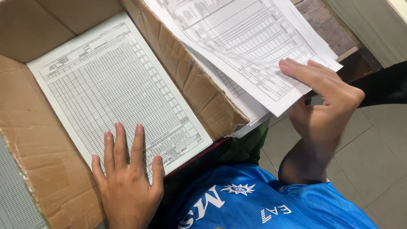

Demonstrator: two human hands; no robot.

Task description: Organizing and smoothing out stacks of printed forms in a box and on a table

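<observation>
Nearest us, our left hand (127,180) lies flat and open on the boxed forms (114,91); our right hand (324,99) pinches 1 loose sheet (250,46), which could slip and crease against the cardboard flap (190,76).

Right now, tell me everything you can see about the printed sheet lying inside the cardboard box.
The white paper sheet printed with a fine grid table lies flat inside the open brown cardboard box, turned at an angle, one corner toward the person. A header block sits at the far end and small boxes run along one edge; the print is too small to read. It looks like the top of a stack. The left hand presses palm-down on its near edge, fingers spread. It looks clean and uncreased.
</observation>
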